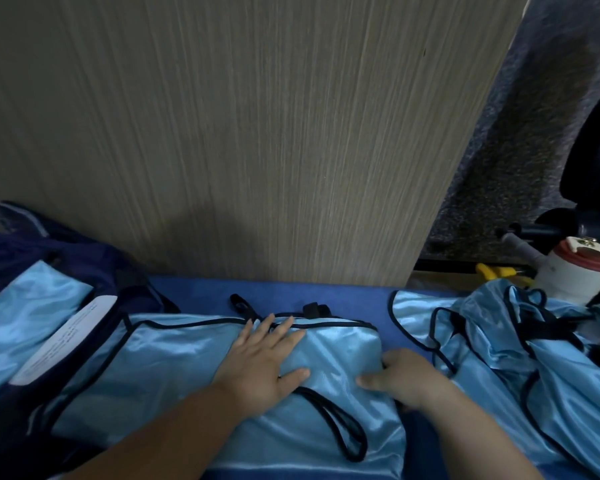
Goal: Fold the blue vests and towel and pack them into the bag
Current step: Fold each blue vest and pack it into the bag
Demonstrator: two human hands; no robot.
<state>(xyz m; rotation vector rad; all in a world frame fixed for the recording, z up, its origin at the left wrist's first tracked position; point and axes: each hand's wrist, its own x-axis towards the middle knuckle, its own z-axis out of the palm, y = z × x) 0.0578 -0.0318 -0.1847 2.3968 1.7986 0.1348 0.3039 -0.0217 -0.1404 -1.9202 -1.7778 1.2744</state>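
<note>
L hand [262,362] lay flat, fingers spread, on the half-folded vest [174,368] at the tabletop's [257,133] near edge, R hand [400,375] pinching its right fold; slick fabric w/ a loose strap [340,424] could slip & unfold if pressure eased before the bag [84,258] at the left edge.

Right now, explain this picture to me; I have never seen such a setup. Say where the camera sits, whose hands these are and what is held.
No machine here: a person wears one camera on the head, looking down at their own bare hands. The left hand presses flat on a light blue vest spread on a blue cloth. The right hand grips that vest's folded edge. More vests lie heaped at right; a navy bag sits at left.
</note>
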